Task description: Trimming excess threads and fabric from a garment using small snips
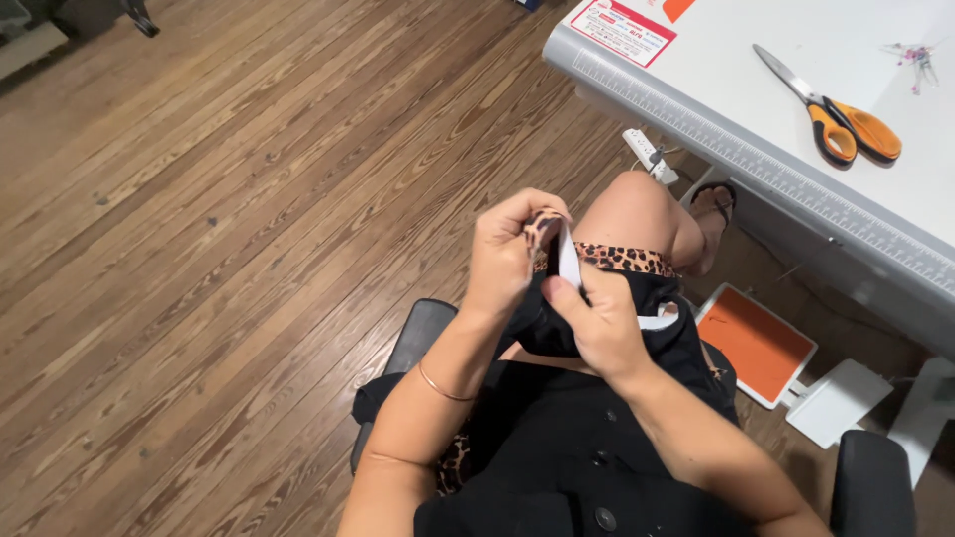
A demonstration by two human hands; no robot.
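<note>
The person sits in a black chair and works over the lap. The left hand pinches a fold of leopard-print fabric between thumb and fingers, its grip closed tight on the cloth. The right hand has its thumb pressed against a white strip that stands upright against that fold, and its grip is narrow, holding the strip together with black fabric bunched under the palm. The two hands touch at the fingertips, just above the raised knee. A second bit of white strip shows at the right hand's far side, lying on the black cloth.

To the person's left the wooden floor lies wide and bare, with plenty of room for the elbow. To the right it is tighter: the white counter runs slantwise, its ruled edge near the knee but apart from it. Orange-handled scissors lie on the counter well back from that edge, out of touch with either hand. Below the counter's edge sit a white power strip, an orange pad in a white frame just beside the chair, and a sandalled foot. A black armrest closes the lower right corner
</note>
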